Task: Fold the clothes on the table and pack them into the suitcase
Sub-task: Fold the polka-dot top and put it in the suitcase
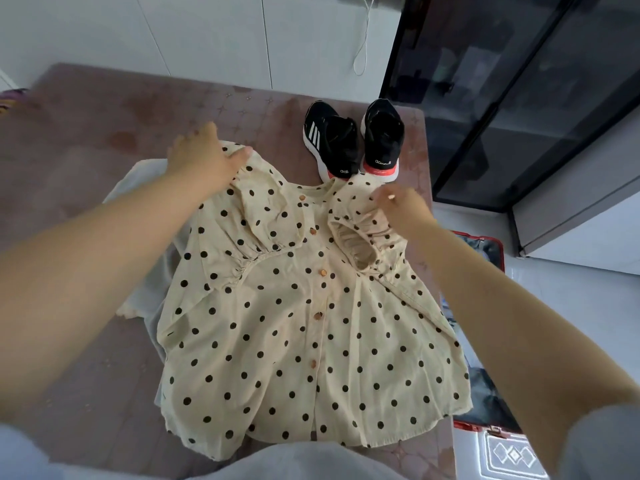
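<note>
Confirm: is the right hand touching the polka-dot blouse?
Touching. The head view shows the right hand with its fingers curled into the gathered sleeve fabric of the polka-dot blouse, pinching it, with no gap between them.

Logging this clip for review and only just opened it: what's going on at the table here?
A person is folding a cream polka-dot blouse that lies button side up on the table. The left hand rests on one shoulder of it, and the right hand pinches the gathered sleeve at the other. A white garment lies partly under it, black sneakers stand at the far edge, and the red suitcase shows beside the table on the right.
</note>
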The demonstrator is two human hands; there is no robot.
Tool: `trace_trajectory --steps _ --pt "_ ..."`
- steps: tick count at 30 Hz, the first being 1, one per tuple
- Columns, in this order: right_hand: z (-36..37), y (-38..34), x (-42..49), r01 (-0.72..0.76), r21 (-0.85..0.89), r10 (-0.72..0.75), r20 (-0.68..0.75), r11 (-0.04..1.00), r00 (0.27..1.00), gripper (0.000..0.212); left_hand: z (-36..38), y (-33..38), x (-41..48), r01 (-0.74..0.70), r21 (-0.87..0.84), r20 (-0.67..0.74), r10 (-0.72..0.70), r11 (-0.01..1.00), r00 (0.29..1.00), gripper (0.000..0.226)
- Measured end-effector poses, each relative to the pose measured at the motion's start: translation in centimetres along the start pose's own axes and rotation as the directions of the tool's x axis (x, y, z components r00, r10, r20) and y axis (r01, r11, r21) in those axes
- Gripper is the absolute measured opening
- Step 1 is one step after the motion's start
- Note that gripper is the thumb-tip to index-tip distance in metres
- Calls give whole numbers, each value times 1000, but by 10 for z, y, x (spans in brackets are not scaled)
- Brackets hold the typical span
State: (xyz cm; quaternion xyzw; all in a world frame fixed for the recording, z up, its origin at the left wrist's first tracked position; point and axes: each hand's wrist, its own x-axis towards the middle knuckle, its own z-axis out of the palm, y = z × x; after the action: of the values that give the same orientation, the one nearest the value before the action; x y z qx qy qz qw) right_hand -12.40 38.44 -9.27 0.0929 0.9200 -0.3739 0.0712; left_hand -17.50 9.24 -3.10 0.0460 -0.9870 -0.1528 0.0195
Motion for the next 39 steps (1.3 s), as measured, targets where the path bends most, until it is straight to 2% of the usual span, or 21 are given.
trace_trajectory --steps 1,2,5,6,9,10,13,15,17,20,23,27,29,31,33,35,37,39 --pt "-5 -2 11 -7 16 8 -105 1000 994 16 -1 1 7 32 23 44 -33 999 998 70" --pt "-8 -3 21 -36 28 40 -147 999 988 14 -1 1 14 51 41 77 -54 998 996 70" --pt "-2 -5 41 -252 97 259 -66 963 964 46 3 0 31 113 57 123 -119 992 985 76" --pt "1 -7 43 -324 157 331 -24 933 943 48 5 1 34 140 81 129 -150 987 980 78" --pt "8 -6 50 -419 389 430 64 820 901 39 7 4 40 167 212 126 -196 963 972 74" --pt "9 -6 50 -419 408 428 73 812 901 34 6 3 40 187 224 123 -218 957 968 71" --pt "8 -5 52 -435 285 428 91 854 899 27 3 -10 42 232 145 106 -248 962 963 47" --pt "0 -9 52 -356 238 350 68 904 934 23 0 -21 41 184 -77 64 -179 980 982 23" --pt "-12 -14 52 -205 282 214 -2 937 977 9 -8 -24 35 149 -398 11 -158 905 987 5" --pt "-37 -23 34 -21 287 53 -102 958 993 24 -28 -18 19 70 -693 0 -97 718 995 24" --pt "-59 -27 -4 129 318 -105 -90 939 990 32 -56 -13 -15 4 -806 32 37 591 999 28" --pt "-77 -8 -72 240 199 -249 17 950 968 47 -84 -19 -83 -161 -799 16 288 579 957 39" --pt "-73 15 -101 278 77 -284 83 958 955 48 -85 -28 -111 -141 -800 104 367 584 925 53" --pt "-56 48 -127 282 -11 -275 187 959 943 32 -72 -38 -133 -97 -757 242 415 646 877 64" --pt "-36 79 -147 278 -153 -238 234 948 943 29 -48 -51 -153 -106 -654 362 434 749 825 57" --pt "-18 104 -160 338 -358 -241 289 870 927 37 -21 -68 -174 -253 -462 428 463 850 776 54" --pt "-5 115 -176 361 -522 -157 395 773 905 42 4 -88 -196 -369 -333 504 494 868 708 59" --pt "5 120 -194 413 -502 -193 432 760 881 45 22 -107 -216 -446 -299 515 536 844 669 60"
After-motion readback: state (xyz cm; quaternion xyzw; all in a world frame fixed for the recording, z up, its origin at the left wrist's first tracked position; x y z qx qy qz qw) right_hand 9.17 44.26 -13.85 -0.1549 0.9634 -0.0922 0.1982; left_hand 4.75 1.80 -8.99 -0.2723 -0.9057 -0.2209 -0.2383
